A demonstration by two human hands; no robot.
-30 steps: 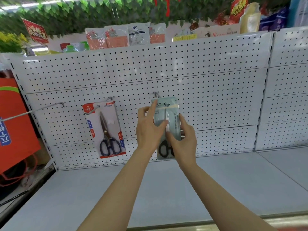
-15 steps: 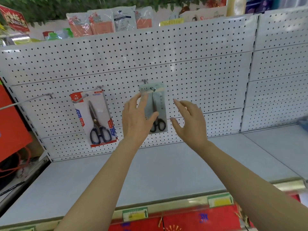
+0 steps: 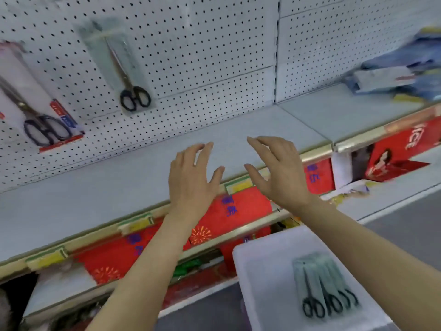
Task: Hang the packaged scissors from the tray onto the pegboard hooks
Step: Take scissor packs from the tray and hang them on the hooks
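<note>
Nearest me, the white tray sits low at the right, and the packaged scissors lie fanned in a small stack toward its far right corner, black handles nearest me. I judge them light, flat and fairly stiff thanks to the card backing, with a slick clear film that could slide pack on pack. I would pinch one by its top edge near the hang hole, away from the handles, so it peels off alone.

Above the shelf's front edge, my left hand and right hand hover empty, fingers spread apart, touching nothing.

Farther back, on the pegboard, one clear pack hangs already, with a red-carded pair beside it at the left.
</note>
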